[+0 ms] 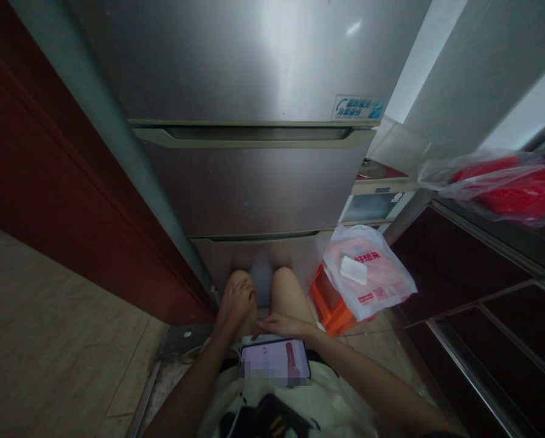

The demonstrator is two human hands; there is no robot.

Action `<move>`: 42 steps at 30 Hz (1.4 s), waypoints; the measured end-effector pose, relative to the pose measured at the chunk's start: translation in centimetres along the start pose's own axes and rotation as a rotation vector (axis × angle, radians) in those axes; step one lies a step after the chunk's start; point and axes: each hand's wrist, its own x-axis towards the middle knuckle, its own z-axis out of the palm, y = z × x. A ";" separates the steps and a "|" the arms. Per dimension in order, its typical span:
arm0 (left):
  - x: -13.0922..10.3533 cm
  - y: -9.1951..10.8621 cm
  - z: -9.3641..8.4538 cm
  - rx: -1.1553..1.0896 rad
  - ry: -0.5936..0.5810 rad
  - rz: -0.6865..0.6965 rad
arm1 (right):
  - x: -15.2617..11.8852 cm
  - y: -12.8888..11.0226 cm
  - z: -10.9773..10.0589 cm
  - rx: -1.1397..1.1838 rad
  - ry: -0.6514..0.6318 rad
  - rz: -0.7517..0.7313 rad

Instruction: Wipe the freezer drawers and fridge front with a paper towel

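My left hand (238, 299) rests on my left knee, its fingers lying flat over the skin and nothing held. Across my right thigh lies my right hand (278, 325), fingers stretched toward the gap between my legs and also holding nothing. Just below it, a smartphone (276, 356) with a lit, pale purple screen lies in my lap. Part of its screen is blurred out. A thin white cable runs beside the phone. Both my knees are close to the lower door of a silver refrigerator (249, 188).
An orange plastic stool (334, 310) stands at the right, bearing a white plastic bag (382, 286) with a small white object (353, 269) on top. Red stuff in clear plastic (510, 182) sits on the right counter above dark cabinets (459, 267). A reddish-brown door (72, 182) borders the left.
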 end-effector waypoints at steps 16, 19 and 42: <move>0.0 0.1 -0.3 0.000 -0.015 0.010 | -2.8 1.5 -0.7 -0.022 0.055 0.027; 0.0 0.3 -0.5 -0.004 -0.016 0.012 | -3.4 1.3 -0.3 -0.019 0.067 -0.020; 0.1 -0.2 0.1 0.001 -0.022 0.007 | -1.7 3.1 -1.7 -0.022 0.017 0.056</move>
